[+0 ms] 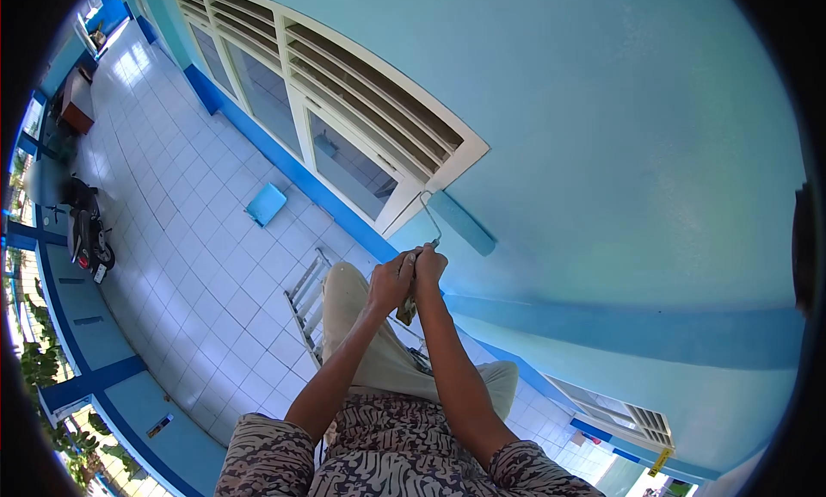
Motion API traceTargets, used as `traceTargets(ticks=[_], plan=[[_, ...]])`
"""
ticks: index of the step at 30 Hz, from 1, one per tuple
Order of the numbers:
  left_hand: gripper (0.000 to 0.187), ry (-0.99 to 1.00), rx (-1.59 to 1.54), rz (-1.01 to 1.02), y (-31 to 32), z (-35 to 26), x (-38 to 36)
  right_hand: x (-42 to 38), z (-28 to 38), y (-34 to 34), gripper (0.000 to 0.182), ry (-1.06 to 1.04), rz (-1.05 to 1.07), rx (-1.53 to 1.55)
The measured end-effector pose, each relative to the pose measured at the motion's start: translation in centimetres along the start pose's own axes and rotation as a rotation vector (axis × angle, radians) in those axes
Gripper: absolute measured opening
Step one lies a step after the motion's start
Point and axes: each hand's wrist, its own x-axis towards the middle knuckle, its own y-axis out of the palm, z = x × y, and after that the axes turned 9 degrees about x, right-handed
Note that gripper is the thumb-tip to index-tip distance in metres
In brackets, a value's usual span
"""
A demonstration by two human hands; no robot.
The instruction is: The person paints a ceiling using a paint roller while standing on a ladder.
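Both hands are wrapped around the handle of a paint roller, at the middle of the view. My right hand (pixel 428 265) grips it at the top, just under the bent wire. Slightly lower and to the left, my left hand (pixel 392 282) is closed on it too. The light-blue paint roller (pixel 463 223) lies against the turquoise wall (pixel 594 170), just below the corner of the window frame (pixel 469 148). A stained, brownish end of the handle (pixel 406 311) shows beneath the hands.
Under me a metal ladder (pixel 295 306) stands beside my legs. On the tiled floor (pixel 198 265) below lies a blue paint tray (pixel 266 204). Louvred windows (pixel 353 153) run along the wall. A motorbike (pixel 89 232) is parked at the far left, near a wooden desk (pixel 77 101).
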Motion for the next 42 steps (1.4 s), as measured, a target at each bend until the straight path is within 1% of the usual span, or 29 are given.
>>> traceTargets(ticks=[1, 2, 4, 6, 8, 10, 14, 16, 20, 23, 25, 29, 30, 31, 32, 34, 36, 38, 39, 41, 42], plan=[[0.036, 0.022, -0.034, -0.006, -0.4, -0.2, -0.4, -0.4, 0.0, -0.1, 0.032, 0.002, 0.001, 0.086], [0.035, 0.045, -0.067, -0.012, -0.8, -0.5, -0.8, -0.9, 0.0, -0.2, 0.032, 0.002, 0.000, 0.087], [0.034, 0.075, -0.104, -0.020, -1.9, -1.6, -2.0, -3.2, 1.1, -0.5, 0.032, -0.094, 0.010, 0.056], [0.033, 0.103, -0.141, -0.025, -2.7, -2.2, -3.2, -4.9, 2.2, -1.0, 0.031, -0.116, 0.035, 0.067], [0.032, 0.185, -0.167, -0.048, -3.0, -2.8, -4.0, -6.5, 3.2, -1.5, 0.031, -0.147, 0.064, 0.079], [0.033, 0.195, -0.211, -0.043, -3.9, -4.3, -4.9, -8.4, 4.7, -1.8, 0.032, -0.210, 0.127, 0.118], [0.034, 0.212, -0.253, -0.022, -5.0, -5.2, -5.8, -11.9, 8.0, -1.4, 0.038, -0.262, 0.141, 0.137], [0.034, 0.231, -0.267, -0.030, -5.6, -6.2, -6.1, -12.7, 9.1, -1.3, 0.038, -0.322, 0.151, 0.119], [0.034, 0.304, -0.293, -0.064, -5.6, -6.8, -6.2, -14.4, 11.5, -1.3, 0.037, -0.347, 0.165, 0.130], [0.034, 0.301, -0.334, -0.060, -6.3, -8.2, -6.4, -15.4, 13.2, -1.1, 0.036, -0.389, 0.162, 0.108], [0.035, 0.330, -0.346, -0.061, -6.5, -8.6, -6.3, -16.2, 14.4, -0.9, 0.035, -0.478, 0.163, 0.096], [0.036, 0.373, -0.386, -0.069, -7.2, -10.6, -6.3, -17.5, 16.8, -0.6, 0.036, -0.507, 0.178, 0.104], [0.036, 0.372, -0.388, -0.071, -7.5, -11.1, -6.2, -17.8, 17.5, -0.4, 0.036, -0.551, 0.175, 0.105], [0.037, 0.387, -0.394, -0.044, -7.8, -11.7, -6.1, -18.1, 18.1, -0.3, 0.036, -0.594, 0.172, 0.106], [0.039, 0.403, -0.401, -0.016, -7.8, -12.1, -5.8, -18.3, 18.9, -0.3, 0.036, -0.594, 0.174, 0.105], [0.040, 0.432, -0.420, -0.023, -7.4, -12.8, -5.1, -18.4, 20.0, -0.1, 0.036, -0.693, 0.158, 0.098], [0.040, 0.463, -0.441, -0.024, -7.0, -13.0, -4.7, -18.2, 20.4, 0.1, 0.036, -0.711, 0.159, 0.093], [0.040, 0.490, -0.466, -0.081, -6.1, -12.5, -3.9, -17.7, 20.4, 0.2, 0.036, -0.733, 0.161, 0.090], [0.040, 0.491, -0.468, -0.080, -5.9, -12.2, -3.8, -17.1, 19.7, 0.3, 0.036, -0.726, 0.163, 0.093], [0.037, 0.311, -0.450, 0.014, -5.9, -10.6, -4.5, -16.2, 17.8, 0.3, 0.036, -0.688, 0.170, 0.104], [0.037, 0.311, -0.447, 0.014, -5.6, -9.8, -4.6, -15.9, 16.9, 0.3, 0.036, -0.687, 0.170, 0.106]])
